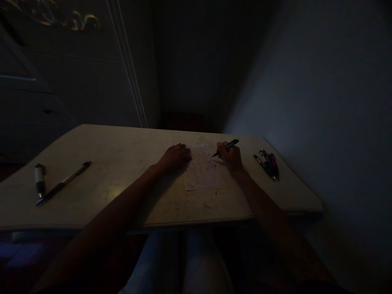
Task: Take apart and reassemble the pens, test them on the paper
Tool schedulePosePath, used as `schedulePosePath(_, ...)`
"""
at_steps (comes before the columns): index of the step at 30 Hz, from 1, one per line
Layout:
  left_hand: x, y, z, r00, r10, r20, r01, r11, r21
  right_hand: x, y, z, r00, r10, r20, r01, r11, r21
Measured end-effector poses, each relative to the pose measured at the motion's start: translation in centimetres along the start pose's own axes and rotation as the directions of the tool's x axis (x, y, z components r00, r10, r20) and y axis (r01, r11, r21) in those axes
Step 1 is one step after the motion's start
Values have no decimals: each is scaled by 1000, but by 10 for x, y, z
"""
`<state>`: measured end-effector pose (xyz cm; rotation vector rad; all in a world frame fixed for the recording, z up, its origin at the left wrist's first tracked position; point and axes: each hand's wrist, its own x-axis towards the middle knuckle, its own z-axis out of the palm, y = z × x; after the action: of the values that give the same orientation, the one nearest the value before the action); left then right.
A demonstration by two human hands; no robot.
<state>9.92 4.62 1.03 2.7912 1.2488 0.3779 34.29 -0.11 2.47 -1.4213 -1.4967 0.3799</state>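
A sheet of paper covered with dense handwriting lies on the table in dim light. My left hand rests palm down at the sheet's upper left edge, its fingers lying on the tabletop and the paper's margin. In my right hand is a dark green pen, gripped near its point. The pen tilts up to the right, and its tip is at the sheet's upper right edge; whether it touches the paper I cannot tell.
Several pens lie in a bunch on the right of the pale table. A long pen and a thick pen or marker lie at the left. A wall rises on the right, a dark cabinet behind on the left.
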Motion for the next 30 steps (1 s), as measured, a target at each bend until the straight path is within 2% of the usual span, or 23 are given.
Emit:
schedulePosePath(3, 0, -1, 2, 1000, -2, -1, 2, 1000, -3, 6, 1, -1, 994, 44, -97, -26, 984, 176)
schedulePosePath(6, 0, -3, 6, 1000, -8, -15, 7, 1000, -17, 12, 1, -3, 988, 91, -122, -49, 949, 312)
schedulePosePath(12, 0, -7, 9, 999, 11, -36, -13, 998, -56, 12, 8, -1, 991, 121, 59, -134, 871, 472)
schedulePosePath(18, -1, -6, 7, 999, 15, -44, -18, 998, -65, 6, 26, 13, 994, -79, 77, 49, 939, 340)
schedulePosePath(23, 0, -4, 1, 997, 44, -62, -48, 997, -55, 1, 23, 17, 982, -89, 166, 27, 938, 344)
schedulePosePath(30, 0, -2, -5, 991, 115, -63, -117, 993, -27, -1, 10, 10, 983, -80, 164, 38, 969, 244)
